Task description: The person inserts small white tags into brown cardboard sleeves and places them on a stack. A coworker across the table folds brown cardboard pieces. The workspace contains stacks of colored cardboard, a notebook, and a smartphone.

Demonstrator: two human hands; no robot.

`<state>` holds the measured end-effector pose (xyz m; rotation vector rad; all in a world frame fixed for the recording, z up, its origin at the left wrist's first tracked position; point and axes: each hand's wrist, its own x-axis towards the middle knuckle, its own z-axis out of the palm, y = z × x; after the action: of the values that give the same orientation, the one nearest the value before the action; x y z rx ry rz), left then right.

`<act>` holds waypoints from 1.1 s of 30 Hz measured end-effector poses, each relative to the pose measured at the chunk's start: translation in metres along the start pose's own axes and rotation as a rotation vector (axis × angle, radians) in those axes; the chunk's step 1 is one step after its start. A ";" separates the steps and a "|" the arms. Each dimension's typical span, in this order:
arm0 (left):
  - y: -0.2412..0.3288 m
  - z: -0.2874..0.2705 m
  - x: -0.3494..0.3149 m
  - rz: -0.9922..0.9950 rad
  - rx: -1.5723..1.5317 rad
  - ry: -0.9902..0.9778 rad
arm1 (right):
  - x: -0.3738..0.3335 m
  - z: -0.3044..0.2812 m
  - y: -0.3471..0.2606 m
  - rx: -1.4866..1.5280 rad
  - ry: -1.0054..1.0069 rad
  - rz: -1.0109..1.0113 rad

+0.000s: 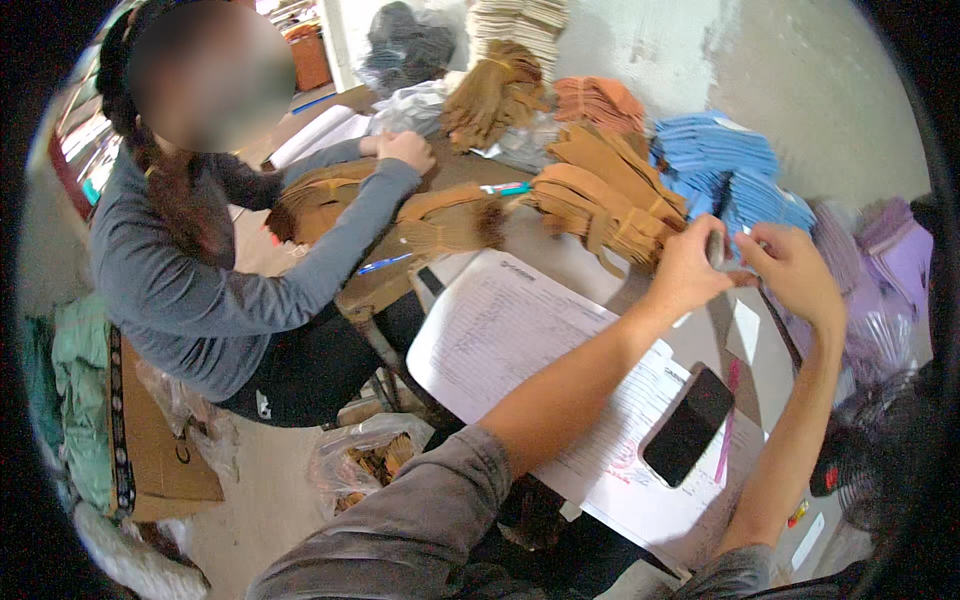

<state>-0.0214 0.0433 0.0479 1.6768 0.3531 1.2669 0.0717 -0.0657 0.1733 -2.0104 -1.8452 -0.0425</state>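
Papers (505,325) lie flat, brown bundles (620,205) sit beyond, and the left hand (690,265) curls its fingers round a small grey object (716,250) above the worktop (710,338), seemingly to steady it, the right hand's (797,272) fingers bent beside it, pinching or not I cannot tell.

The single fisheye view looks down aslant from the wearer's head, close above the table (775,382), facing a wall (620,50) around one o'clock.
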 end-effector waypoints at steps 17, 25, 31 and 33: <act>-0.010 0.006 -0.002 0.007 -0.076 -0.101 | 0.003 0.004 0.003 -0.092 -0.102 0.247; -0.005 0.005 -0.002 0.009 -0.004 -0.094 | 0.002 0.011 0.002 0.028 -0.054 0.236; -0.006 0.007 0.000 0.088 -0.005 -0.025 | 0.010 0.019 -0.006 -0.187 0.062 0.081; -0.006 0.006 -0.001 0.098 0.012 -0.015 | 0.009 0.020 -0.008 -0.193 0.020 0.104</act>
<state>-0.0145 0.0424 0.0424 1.7306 0.2726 1.3253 0.0596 -0.0508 0.1597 -2.2247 -1.7806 -0.2177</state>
